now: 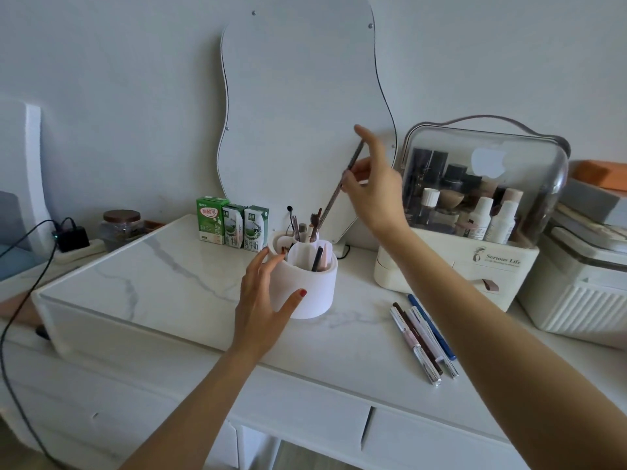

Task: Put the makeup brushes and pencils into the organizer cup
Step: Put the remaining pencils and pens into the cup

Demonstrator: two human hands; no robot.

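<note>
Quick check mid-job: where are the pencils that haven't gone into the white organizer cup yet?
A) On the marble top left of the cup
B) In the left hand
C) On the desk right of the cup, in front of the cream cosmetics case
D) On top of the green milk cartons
C: the loose pencils lie side by side on the desk right of the white organizer cup, before the cream cosmetics case.

Brushes (307,225) crowd organizer cup's (310,286) back compartment; front holds room
</note>
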